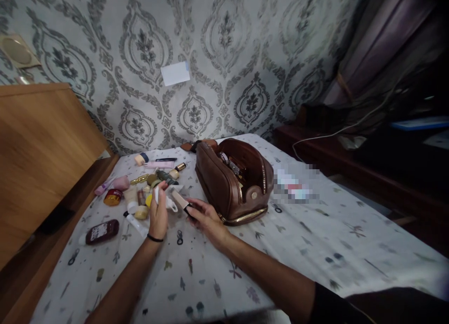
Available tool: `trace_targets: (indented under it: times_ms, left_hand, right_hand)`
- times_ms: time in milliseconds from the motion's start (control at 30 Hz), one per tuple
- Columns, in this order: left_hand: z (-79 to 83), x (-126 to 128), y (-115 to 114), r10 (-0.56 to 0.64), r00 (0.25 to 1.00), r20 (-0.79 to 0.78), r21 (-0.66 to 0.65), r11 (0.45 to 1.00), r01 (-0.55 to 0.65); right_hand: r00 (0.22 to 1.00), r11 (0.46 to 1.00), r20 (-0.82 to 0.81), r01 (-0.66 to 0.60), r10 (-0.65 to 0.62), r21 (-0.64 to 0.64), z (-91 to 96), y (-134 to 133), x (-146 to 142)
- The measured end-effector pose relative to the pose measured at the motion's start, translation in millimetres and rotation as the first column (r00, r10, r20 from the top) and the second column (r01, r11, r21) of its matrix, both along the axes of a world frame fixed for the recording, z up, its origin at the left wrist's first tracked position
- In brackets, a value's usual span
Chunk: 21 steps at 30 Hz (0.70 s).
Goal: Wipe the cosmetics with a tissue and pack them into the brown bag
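My right hand [208,221] is closed on a beige makeup bottle with a black cap [180,198], which is tilted to the upper left. Beside it, my left hand [159,216], with a black band at the wrist, is closed around a small white object [170,203] whose kind I cannot make out. Just right of both hands stands a brown leather toiletry bag [222,188], unzipped, with several items showing inside. Left of my hands lie several cosmetics, among them a beige tube [131,200], an amber jar [112,197] and a white tube with a black cap [136,224].
A dark red bottle [102,232] lies at the left on the patterned cloth [210,268]. Farther back are a pink tube [159,164] and a black pen-like stick [166,159]. A wooden panel [45,146] borders the left; a blurred packet [293,186] lies right of the bag.
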<state>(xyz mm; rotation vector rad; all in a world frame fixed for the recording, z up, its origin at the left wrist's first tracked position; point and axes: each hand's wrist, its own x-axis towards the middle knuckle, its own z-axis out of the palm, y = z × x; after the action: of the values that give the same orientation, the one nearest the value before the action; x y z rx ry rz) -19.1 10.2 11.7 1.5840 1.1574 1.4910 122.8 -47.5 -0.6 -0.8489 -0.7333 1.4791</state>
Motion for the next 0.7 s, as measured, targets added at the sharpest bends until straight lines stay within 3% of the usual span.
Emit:
trace_targets:
  times_ms: [100,200,267,367,433,567,700]
  left_hand:
    - [0.6,8,-10,-0.035,0.982,-0.187,0.092,0.994,0.053]
    - [1.1,14,-18,-0.054,0.944,-0.325,0.163,0.98,0.113]
    - [2.7,13,-18,-0.031,0.939,-0.341,0.163,0.982,0.092]
    - [6.9,7,-10,0.0,0.961,-0.275,0.116,0.993,0.033]
    - [8.7,1,-3,0.029,0.981,-0.189,0.063,0.998,-0.017]
    - [4.4,-2,5,0.109,0.994,0.015,-0.08,0.991,-0.107]
    - [-3.8,10,1,0.102,0.969,0.225,-0.212,0.976,-0.054]
  right_hand:
    - [0.965,0.986,0.236,0.08,-0.113,0.145,-3.1,1,1]
    - [0.863,0.938,0.45,0.074,-0.231,0.339,-3.3,-1,2]
    - [0.799,0.914,0.54,0.029,-0.265,0.405,-1.5,-4,2]
    - [0.742,0.918,0.621,-0.021,-0.252,0.397,0.9,-9,1]
    - [0.758,0.928,0.611,-0.02,-0.229,0.373,1.0,-10,0]
    - [0.916,0.954,0.363,0.062,-0.172,0.294,-0.9,-4,-1]
    - [0.98,0.968,0.156,0.087,-0.126,0.234,-0.9,1,-2]
